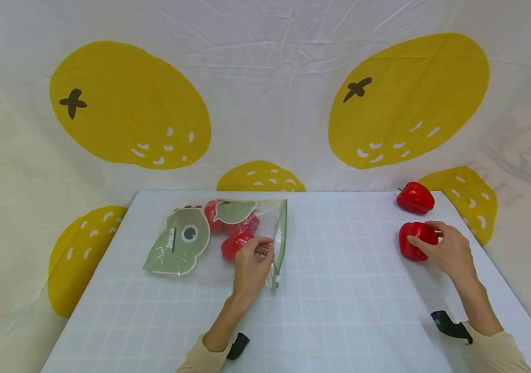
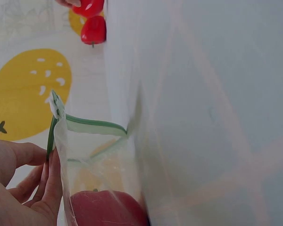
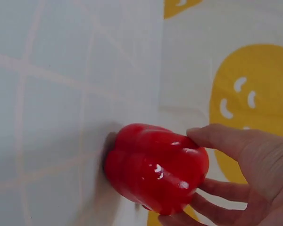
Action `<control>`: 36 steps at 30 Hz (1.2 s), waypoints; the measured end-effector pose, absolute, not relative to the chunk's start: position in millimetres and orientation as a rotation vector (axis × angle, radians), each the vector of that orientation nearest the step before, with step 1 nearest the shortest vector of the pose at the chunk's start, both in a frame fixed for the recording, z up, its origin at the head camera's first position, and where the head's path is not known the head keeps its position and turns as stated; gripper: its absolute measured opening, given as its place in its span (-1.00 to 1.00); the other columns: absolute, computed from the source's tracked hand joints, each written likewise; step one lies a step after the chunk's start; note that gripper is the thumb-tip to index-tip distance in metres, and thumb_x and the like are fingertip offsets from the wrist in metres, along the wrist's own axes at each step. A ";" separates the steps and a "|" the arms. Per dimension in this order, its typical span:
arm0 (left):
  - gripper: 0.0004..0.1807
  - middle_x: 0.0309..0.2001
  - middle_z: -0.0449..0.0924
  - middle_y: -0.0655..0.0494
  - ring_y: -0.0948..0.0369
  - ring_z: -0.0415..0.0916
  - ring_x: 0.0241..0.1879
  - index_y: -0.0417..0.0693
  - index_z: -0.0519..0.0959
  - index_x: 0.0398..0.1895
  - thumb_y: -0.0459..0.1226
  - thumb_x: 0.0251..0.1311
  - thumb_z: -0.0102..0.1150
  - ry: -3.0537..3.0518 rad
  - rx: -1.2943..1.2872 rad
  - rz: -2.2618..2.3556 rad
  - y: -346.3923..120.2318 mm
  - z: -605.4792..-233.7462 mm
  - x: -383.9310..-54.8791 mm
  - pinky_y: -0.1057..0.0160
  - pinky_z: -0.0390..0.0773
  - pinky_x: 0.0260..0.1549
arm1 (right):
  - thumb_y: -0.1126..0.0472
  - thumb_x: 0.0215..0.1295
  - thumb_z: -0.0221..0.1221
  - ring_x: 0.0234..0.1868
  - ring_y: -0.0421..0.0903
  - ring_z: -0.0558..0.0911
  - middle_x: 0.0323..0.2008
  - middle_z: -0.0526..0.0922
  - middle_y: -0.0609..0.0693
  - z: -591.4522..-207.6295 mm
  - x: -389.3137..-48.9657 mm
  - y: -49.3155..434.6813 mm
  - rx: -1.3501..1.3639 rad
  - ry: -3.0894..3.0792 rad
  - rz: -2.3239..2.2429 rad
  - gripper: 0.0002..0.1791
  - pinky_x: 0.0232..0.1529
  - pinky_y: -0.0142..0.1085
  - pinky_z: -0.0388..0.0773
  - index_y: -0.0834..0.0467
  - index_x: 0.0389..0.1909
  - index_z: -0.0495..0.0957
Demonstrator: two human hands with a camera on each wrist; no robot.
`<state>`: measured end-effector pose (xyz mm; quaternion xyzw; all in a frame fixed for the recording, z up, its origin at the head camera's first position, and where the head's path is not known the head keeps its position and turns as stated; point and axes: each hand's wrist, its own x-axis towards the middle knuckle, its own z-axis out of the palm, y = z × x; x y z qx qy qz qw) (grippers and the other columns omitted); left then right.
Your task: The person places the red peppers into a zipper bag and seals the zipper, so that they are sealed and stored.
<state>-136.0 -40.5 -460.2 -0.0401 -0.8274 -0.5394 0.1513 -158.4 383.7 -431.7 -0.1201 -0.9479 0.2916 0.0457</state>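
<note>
A clear zip bag (image 1: 164,256) with a green cartoon print lies on the left part of the table, with several red items inside, at least one of them a bell pepper (image 1: 235,244). My left hand (image 1: 251,264) pinches the upper layer of the bag near its green zip edge (image 2: 92,121); in the left wrist view the mouth stands parted. Over on the right, my right hand (image 1: 451,252) holds a red bell pepper (image 1: 411,241) between thumb and fingers. The right wrist view shows that same pepper (image 3: 153,165) low at the table surface; whether it touches is unclear.
Another red bell pepper (image 1: 415,198) with a green stem lies just behind the held one, near the table's back right corner. A pale checked cover lies on the table (image 1: 340,311). Behind it hangs a white cloth (image 1: 270,114) with yellow fruit prints.
</note>
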 end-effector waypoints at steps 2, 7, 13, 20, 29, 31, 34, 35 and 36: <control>-0.81 -0.21 0.74 0.01 0.18 0.69 -0.28 -0.19 0.70 -0.09 -0.38 0.25 0.40 -2.375 -0.115 -1.548 -40.9 -461.0 -136.3 0.35 0.71 -0.25 | 0.02 0.33 0.34 0.18 0.47 0.35 0.23 0.35 0.51 -431.8 -158.6 383.5 -0.367 -2.893 0.909 -0.19 -0.06 0.27 0.64 0.45 0.37 0.27; -0.79 -0.19 0.74 0.04 0.19 0.70 -0.28 -0.18 0.70 -0.08 -0.36 0.24 0.42 -2.376 -0.102 -1.543 -41.3 -460.6 -135.0 0.32 0.71 -0.22 | -0.06 0.34 0.34 0.20 0.45 0.37 0.27 0.35 0.49 -432.6 -158.6 379.6 -0.349 -2.871 0.978 -0.15 -0.02 0.27 0.63 0.40 0.40 0.26; -0.80 -0.19 0.74 0.03 0.19 0.70 -0.28 -0.17 0.70 -0.08 -0.35 0.25 0.41 -2.372 -0.107 -1.538 -41.3 -461.0 -135.0 0.32 0.71 -0.22 | -0.10 0.34 0.32 0.25 0.45 0.36 0.30 0.35 0.47 -431.7 -159.1 368.5 -0.325 -2.824 1.050 -0.15 0.01 0.30 0.60 0.34 0.43 0.27; -0.82 -0.20 0.74 0.02 0.18 0.70 -0.29 -0.18 0.70 -0.10 -0.37 0.25 0.40 -2.346 -0.128 -1.552 -40.9 -462.1 -134.6 0.32 0.71 -0.25 | -0.09 0.32 0.35 0.30 0.40 0.36 0.34 0.37 0.39 -429.8 -160.7 355.8 -0.284 -2.769 1.135 -0.16 -0.15 -0.29 0.70 0.26 0.46 0.28; -0.81 -0.22 0.74 0.00 0.16 0.70 -0.30 -0.20 0.70 -0.10 -0.39 0.23 0.41 -2.347 -0.117 -1.547 -40.3 -462.5 -135.9 0.37 0.70 -0.27 | -0.10 0.30 0.37 0.32 0.33 0.38 0.36 0.40 0.30 -430.7 -163.2 340.6 -0.241 -2.672 1.263 -0.15 -0.27 -0.74 0.40 0.20 0.48 0.29; -0.81 -0.23 0.74 0.00 0.16 0.69 -0.30 -0.20 0.70 -0.10 -0.40 0.23 0.41 -2.344 -0.115 -1.552 -40.3 -462.9 -136.4 0.38 0.69 -0.28 | -0.12 0.29 0.38 0.32 0.30 0.39 0.37 0.40 0.27 -430.8 -163.8 336.4 -0.248 -2.653 1.287 -0.14 -0.25 -0.72 0.42 0.18 0.48 0.29; -0.81 -0.22 0.74 0.00 0.16 0.70 -0.30 -0.19 0.70 -0.11 -0.40 0.22 0.41 -2.345 -0.109 -1.555 -40.0 -462.9 -136.4 0.38 0.70 -0.28 | -0.14 0.28 0.38 0.34 0.28 0.38 0.39 0.39 0.24 -430.7 -165.0 330.0 -0.258 -2.633 1.334 -0.12 -0.24 -0.70 0.46 0.16 0.49 0.29; -0.81 -0.22 0.74 0.00 0.16 0.70 -0.30 -0.19 0.70 -0.11 -0.40 0.22 0.41 -2.347 -0.108 -1.555 -39.9 -462.8 -136.3 0.38 0.70 -0.28 | -0.15 0.28 0.38 0.34 0.28 0.38 0.40 0.38 0.24 -430.6 -165.4 328.0 -0.261 -2.628 1.354 -0.12 -0.24 -0.69 0.47 0.16 0.49 0.29; -0.81 -0.22 0.74 0.01 0.16 0.70 -0.29 -0.18 0.70 -0.10 -0.40 0.22 0.41 -2.351 -0.106 -1.555 -39.6 -462.5 -136.2 0.37 0.70 -0.27 | -0.15 0.28 0.38 0.35 0.27 0.37 0.40 0.38 0.23 -430.5 -165.9 326.0 -0.262 -2.622 1.375 -0.12 -0.23 -0.68 0.48 0.16 0.49 0.28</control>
